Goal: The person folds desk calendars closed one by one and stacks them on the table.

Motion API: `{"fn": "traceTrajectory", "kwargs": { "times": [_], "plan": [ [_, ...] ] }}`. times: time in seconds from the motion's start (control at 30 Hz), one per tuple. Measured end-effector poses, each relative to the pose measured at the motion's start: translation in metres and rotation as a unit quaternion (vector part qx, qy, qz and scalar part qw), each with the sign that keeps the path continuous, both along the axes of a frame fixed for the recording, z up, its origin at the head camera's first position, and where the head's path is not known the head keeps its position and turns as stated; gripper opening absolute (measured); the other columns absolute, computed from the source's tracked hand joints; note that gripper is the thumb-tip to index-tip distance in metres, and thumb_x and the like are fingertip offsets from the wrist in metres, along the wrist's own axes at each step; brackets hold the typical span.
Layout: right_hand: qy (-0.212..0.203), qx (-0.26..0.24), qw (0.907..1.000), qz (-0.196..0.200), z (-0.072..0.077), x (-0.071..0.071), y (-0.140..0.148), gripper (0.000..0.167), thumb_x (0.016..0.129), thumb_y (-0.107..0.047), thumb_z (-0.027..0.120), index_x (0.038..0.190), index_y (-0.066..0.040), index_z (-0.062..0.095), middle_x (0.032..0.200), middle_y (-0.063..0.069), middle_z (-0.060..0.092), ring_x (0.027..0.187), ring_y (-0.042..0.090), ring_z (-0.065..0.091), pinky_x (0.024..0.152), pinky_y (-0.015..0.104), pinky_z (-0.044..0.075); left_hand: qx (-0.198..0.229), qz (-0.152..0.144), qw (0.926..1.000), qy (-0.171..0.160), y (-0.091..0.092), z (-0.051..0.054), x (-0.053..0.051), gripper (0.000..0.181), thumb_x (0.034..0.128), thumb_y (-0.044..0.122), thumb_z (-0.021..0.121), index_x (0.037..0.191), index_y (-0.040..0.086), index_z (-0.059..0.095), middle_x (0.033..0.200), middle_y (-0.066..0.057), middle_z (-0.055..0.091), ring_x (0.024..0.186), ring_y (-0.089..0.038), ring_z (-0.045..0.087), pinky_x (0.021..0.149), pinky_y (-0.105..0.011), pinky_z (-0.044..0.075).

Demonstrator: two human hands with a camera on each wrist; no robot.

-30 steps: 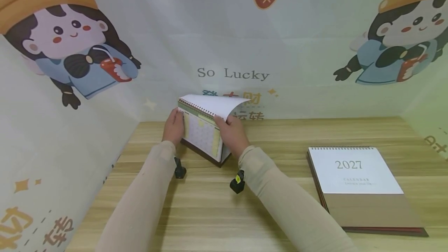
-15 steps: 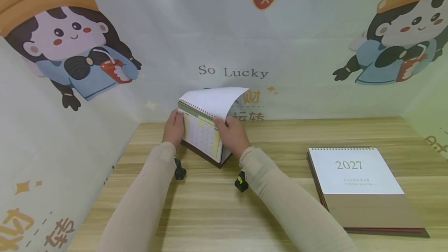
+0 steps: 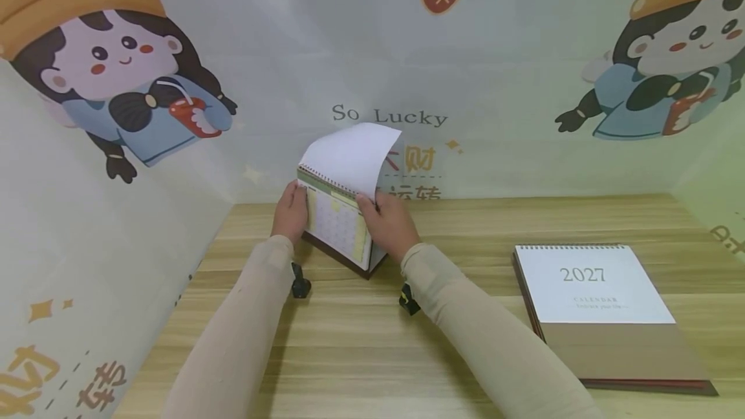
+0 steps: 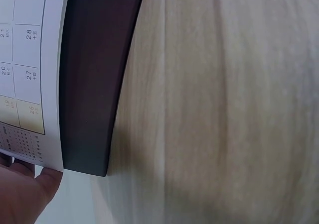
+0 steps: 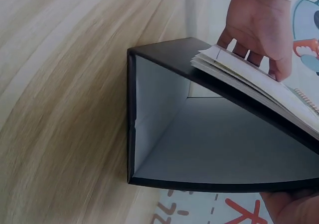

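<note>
A spiral-bound desk calendar stands tent-like on the table, its printed month page facing me. My left hand holds its left edge. In the left wrist view the fingers of that left hand touch the page's edge above the dark base. At the upper right corner my right hand grips the calendar, thumb in front and the other fingers behind. A blank white page curves up from the binding. The right wrist view looks into the hollow stand, with part of my right hand beneath.
A second desk calendar, marked 2027, lies on the right of the wooden table. Behind the table rises a printed backdrop, and side walls of the same cloth flank it. Small black devices hang at both wrists.
The white page has risen steadily from lying back behind the binding to standing more upright, its free corner moving up and slightly left. Both hands keep nearly the same place on the calendar.
</note>
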State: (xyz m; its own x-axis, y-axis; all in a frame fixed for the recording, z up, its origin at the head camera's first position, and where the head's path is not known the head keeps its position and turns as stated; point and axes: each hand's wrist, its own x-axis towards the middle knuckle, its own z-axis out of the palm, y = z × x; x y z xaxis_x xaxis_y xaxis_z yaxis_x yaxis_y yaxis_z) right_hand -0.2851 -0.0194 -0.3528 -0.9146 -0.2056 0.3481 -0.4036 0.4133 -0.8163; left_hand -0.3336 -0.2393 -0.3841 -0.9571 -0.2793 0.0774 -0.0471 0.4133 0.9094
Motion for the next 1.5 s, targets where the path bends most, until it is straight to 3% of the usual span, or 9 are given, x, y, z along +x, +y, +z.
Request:
{"fn": "traceTrajectory", "kwargs": {
  "times": [0.27,0.6,0.77,0.87,1.03,1.13,1.23,1.33,1.5],
  "plan": [
    [0.045,0.013,0.9987,0.018,0.001,0.002,0.002,0.038,0.107,-0.027,0.043,0.137,-0.014,0.06,0.061,0.009,0.056,0.047,0.018,0.044,0.05,0.033,0.042,-0.013,-0.019,0.9997,0.011,-0.002,0.0,0.002,0.055,0.1074,0.044,0.025,0.154,0.017,0.035,0.157,-0.007,0.036,0.145,-0.027,0.029,0.117,-0.044,0.023],
    [0.044,0.008,0.9988,0.021,-0.001,0.001,0.002,0.037,0.107,-0.032,0.044,0.137,-0.017,0.061,0.051,0.0,0.04,0.041,0.013,0.03,0.044,0.031,0.035,-0.03,-0.02,0.9993,-0.005,-0.005,0.005,0.006,0.057,0.1063,0.045,0.026,0.151,0.012,0.04,0.152,-0.012,0.043,0.142,-0.031,0.034,0.115,-0.047,0.026],
    [0.041,0.008,0.9989,0.02,-0.002,0.001,0.002,0.036,0.107,-0.03,0.045,0.137,-0.017,0.061,0.052,0.0,0.043,0.041,0.013,0.033,0.044,0.03,0.036,0.053,-0.027,0.9975,0.038,-0.008,0.029,0.012,0.054,0.1082,0.04,0.026,0.153,0.012,0.035,0.147,-0.014,0.045,0.137,-0.028,0.041,0.113,-0.045,0.031],
    [0.041,0.009,0.9989,0.019,-0.001,0.001,0.001,0.036,0.107,-0.031,0.045,0.137,-0.018,0.061,0.054,0.0,0.045,0.042,0.013,0.035,0.045,0.03,0.038,0.153,-0.025,0.9834,0.094,-0.008,0.055,0.013,0.054,0.1092,0.043,0.022,0.152,0.014,0.036,0.145,-0.01,0.046,0.134,-0.023,0.044,0.112,-0.043,0.031],
    [0.042,0.008,0.9989,0.016,0.0,0.0,0.002,0.036,0.107,-0.031,0.045,0.136,-0.018,0.062,0.054,0.001,0.045,0.042,0.013,0.034,0.046,0.031,0.038,0.314,-0.027,0.9313,0.182,-0.005,0.099,0.018,0.057,0.1084,0.044,0.019,0.14,0.007,0.048,0.123,-0.007,0.06,0.112,-0.018,0.055,0.105,-0.037,0.035],
    [0.037,0.006,0.9992,0.01,0.001,0.0,0.003,0.035,0.107,-0.031,0.046,0.135,-0.018,0.063,0.055,0.001,0.047,0.042,0.013,0.034,0.048,0.032,0.038,0.375,-0.015,0.9006,0.22,-0.005,0.114,0.023,0.054,0.1095,0.04,0.022,0.122,0.003,0.059,0.098,-0.007,0.065,0.091,-0.018,0.059,0.095,-0.033,0.043],
    [0.038,0.003,0.9992,0.011,0.002,0.0,0.003,0.035,0.107,-0.03,0.047,0.135,-0.018,0.063,0.059,0.001,0.049,0.042,0.013,0.034,0.048,0.031,0.038,0.404,0.001,0.8807,0.247,-0.01,0.116,0.029,0.053,0.1103,0.038,0.025,0.102,0.003,0.064,0.081,-0.005,0.062,0.075,-0.019,0.058,0.083,-0.032,0.048],
    [0.039,-0.004,0.999,0.019,0.001,0.001,0.002,0.035,0.107,-0.03,0.046,0.135,-0.019,0.063,0.058,0.002,0.048,0.042,0.013,0.033,0.045,0.03,0.037,0.405,-0.005,0.8775,0.257,-0.018,0.108,0.038,0.054,0.1102,0.038,0.026,0.092,0.005,0.064,0.075,-0.004,0.061,0.068,-0.018,0.056,0.075,-0.03,0.048],
    [0.032,-0.012,0.9993,0.014,-0.001,0.001,0.001,0.034,0.106,-0.023,0.046,0.135,-0.021,0.063,0.051,0.0,0.042,0.04,0.012,0.031,0.041,0.028,0.034,0.351,-0.064,0.9029,0.24,-0.033,0.086,0.051,0.059,0.1088,0.044,0.022,0.092,0.008,0.065,0.076,-0.002,0.064,0.068,-0.016,0.057,0.07,-0.028,0.048]
  ]
}}
